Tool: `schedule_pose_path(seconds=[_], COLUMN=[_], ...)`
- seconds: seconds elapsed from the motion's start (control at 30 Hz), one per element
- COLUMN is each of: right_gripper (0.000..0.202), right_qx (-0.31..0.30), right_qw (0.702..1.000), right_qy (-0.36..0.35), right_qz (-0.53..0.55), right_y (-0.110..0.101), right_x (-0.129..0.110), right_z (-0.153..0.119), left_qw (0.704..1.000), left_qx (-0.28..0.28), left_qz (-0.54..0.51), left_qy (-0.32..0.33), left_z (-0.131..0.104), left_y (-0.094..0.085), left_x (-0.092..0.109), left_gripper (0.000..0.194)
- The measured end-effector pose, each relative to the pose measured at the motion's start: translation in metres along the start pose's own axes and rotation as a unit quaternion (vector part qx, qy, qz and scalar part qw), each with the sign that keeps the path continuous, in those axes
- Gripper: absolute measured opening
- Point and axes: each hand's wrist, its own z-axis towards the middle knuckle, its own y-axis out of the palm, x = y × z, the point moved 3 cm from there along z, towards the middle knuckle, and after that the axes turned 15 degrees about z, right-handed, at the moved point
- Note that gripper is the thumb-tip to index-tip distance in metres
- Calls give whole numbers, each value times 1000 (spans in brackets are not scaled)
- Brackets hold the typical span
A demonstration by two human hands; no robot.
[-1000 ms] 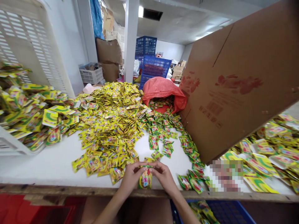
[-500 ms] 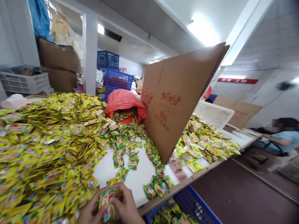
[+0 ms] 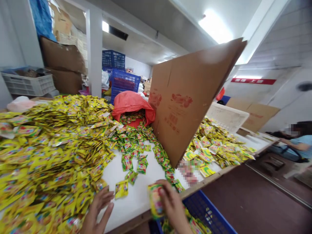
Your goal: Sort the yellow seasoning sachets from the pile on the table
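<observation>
While your right hand (image 3: 172,204) pinched a packet (image 3: 153,199) near the crate (image 3: 212,208), your left hand (image 3: 97,208) hung splayed; carry step, likely; next needed clearing the table edge (image 3: 139,220).

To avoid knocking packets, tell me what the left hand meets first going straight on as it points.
The left hand would probably first meet the lone yellow packet on the white tabletop; depth is unclear, so it might pass beside it.
</observation>
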Motion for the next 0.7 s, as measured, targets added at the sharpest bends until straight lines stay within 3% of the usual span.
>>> schedule_pose_path(seconds=[0.1, 0.17, 0.2, 0.23, 0.3, 0.47, 0.53, 0.6, 0.7], right_gripper=[20, 16, 17, 18, 19, 15, 13, 13, 15], right_qx=[-23, -44, -49, -56, -82, -185, -205, -200, -157], right_qw=[981, 963, 963, 967, 979, 981, 977, 977, 983], right_qy=[53, 75, 73, 65, 39, -28, -47, -62, -78], right_qz=[-185, -254, -255, -240, -182, -52, -36, -37, -49], right_y=[-84, -111, -111, -102, -60, 90, 134, 161, 176], right_x=[11, 22, 25, 27, 25, 13, 15, 22, 37], right_z=[-7, -10, -9, -7, 0, 33, 50, 72, 117], left_qw=[1000, 999, 998, 997, 997, 993, 992, 991, 992], left_qx=[3, 0, 0, 2, 19, 91, 102, 103, 108], left_qz=[29, 53, 63, 71, 79, 80, 79, 78, 70], left_qy=[-4, 0, 3, 6, 9, 3, 10, 17, 14], left_z=[-1, -2, -3, -4, -6, -14, -16, -18, -18], left_y=[0, 1, 1, 1, -1, -10, -11, -12, -11], left_x=[-2, -1, 0, 2, 6, 12, 14, 15, 16], left_gripper=[44, 39, 37, 35, 31, 22, 21, 19, 19])
